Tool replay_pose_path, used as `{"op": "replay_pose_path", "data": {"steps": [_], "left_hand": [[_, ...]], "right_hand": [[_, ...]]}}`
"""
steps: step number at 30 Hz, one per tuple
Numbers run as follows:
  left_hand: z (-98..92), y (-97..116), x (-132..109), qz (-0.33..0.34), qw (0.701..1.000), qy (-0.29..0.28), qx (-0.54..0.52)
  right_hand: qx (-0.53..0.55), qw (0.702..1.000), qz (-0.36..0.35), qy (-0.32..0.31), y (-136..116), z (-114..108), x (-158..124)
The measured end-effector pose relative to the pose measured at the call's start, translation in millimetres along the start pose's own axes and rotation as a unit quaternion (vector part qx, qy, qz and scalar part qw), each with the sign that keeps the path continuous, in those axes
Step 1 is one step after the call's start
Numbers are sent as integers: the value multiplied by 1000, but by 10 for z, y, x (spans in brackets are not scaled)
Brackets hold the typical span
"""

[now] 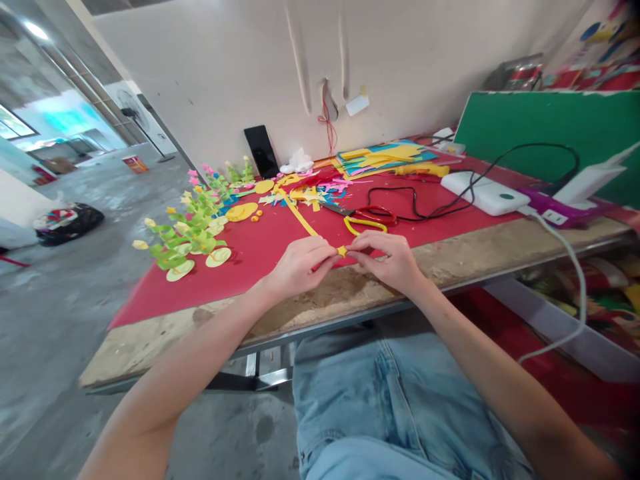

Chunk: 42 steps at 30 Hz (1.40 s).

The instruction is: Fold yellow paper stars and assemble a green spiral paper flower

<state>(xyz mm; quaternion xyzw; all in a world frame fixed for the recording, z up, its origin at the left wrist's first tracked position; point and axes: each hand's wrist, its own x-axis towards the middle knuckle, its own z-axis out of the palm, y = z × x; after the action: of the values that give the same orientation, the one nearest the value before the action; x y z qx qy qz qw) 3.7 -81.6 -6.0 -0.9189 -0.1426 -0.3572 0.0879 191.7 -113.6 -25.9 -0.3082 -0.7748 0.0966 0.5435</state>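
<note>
A small yellow paper star [342, 251] is pinched between my two hands, above the front edge of the table. My left hand [304, 265] grips its left side with thumb and forefinger. On the opposite side, the fingertips of my right hand [387, 260] are closed on it as well. Just beyond my hands lie scissors [367, 223] with red and yellow handles. A yellow paper strip [299, 215] stretches from the scrap pile towards my left hand. Paper flowers with green curled leaves [193, 233] stand on round pale bases at the left.
Paper scraps [315, 193] are heaped mid-table, with coloured sheets [380, 159] behind. A black phone [261, 152] leans on the wall. At the right are a white power bank-like box [483, 192], cables and a purple power strip [560, 208]. A green board [555, 137] stands behind.
</note>
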Motion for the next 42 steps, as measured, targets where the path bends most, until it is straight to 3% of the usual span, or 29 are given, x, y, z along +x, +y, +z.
{"op": "replay_pose_path", "data": {"steps": [5,11,16,20,25,31,35,38,42], "left_hand": [[-33,0,-2,34,997,-25,64],[-38,5,10,25,998,-24,46],[-88,-41,30,40,998,-43,13],[-102,-66,33,76,996,-55,10],[-78,-54,15,87,995,-35,21],[-63,-47,22,91,995,-31,22],[-30,-20,35,36,999,-40,7],[2,25,41,-32,994,-94,-41],[41,85,49,-69,988,-116,-80]], "right_hand": [[-47,998,-32,18,-18,11,-5],[-67,996,-52,34,-50,5,-19],[36,998,44,17,-54,-29,-3],[165,978,129,0,-49,-60,8],[222,962,155,-32,-48,-72,8],[230,960,160,-25,-67,-70,23],[196,970,144,8,-59,-63,17],[119,984,124,48,-48,-53,7],[55,994,84,48,-55,-31,1]]}}
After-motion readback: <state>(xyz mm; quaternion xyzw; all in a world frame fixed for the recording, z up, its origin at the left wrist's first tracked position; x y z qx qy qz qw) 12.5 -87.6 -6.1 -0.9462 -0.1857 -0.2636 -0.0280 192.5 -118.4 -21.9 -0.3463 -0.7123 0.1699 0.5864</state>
